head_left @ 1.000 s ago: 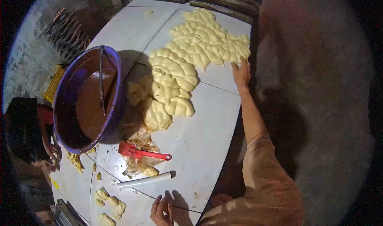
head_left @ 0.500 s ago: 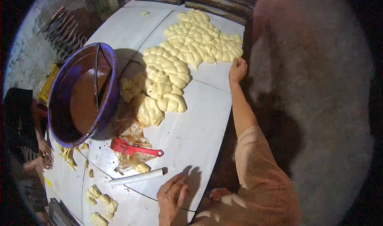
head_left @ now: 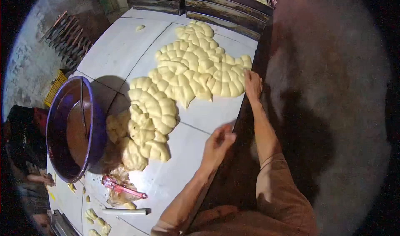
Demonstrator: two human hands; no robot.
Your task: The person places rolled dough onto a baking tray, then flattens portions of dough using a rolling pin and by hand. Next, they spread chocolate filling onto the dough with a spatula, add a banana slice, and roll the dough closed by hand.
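A broad sheet of pale yellow dough pieces [head_left: 191,65], pressed side by side, covers much of the white table [head_left: 187,152]. At its right edge, by the table's rim, my right hand [head_left: 253,86] is closed, fingertips on the outermost dough piece; the fingers partly hide what they grip. My left hand [head_left: 217,146] hovers above the table's near right edge, fingers loosely bent and somewhat blurred, with nothing visible in it. Nearer and to the left lie a red-handled scraper [head_left: 125,189] on crumpled, brown-smeared plastic and a white tube [head_left: 125,211].
A large purple basin [head_left: 98,132] of brown filling, with a dark stick in it, stands at the left. Dark trays [head_left: 227,12] are stacked along the far edge. Small dough scraps [head_left: 96,221] lie at the near left. Another person's hand [head_left: 41,178] is beyond the basin.
The view has shifted, so the table's things sit lower and further left. My left hand has moved forward from beside the white tube towards the dough. My right hand stays at the dough's right edge.
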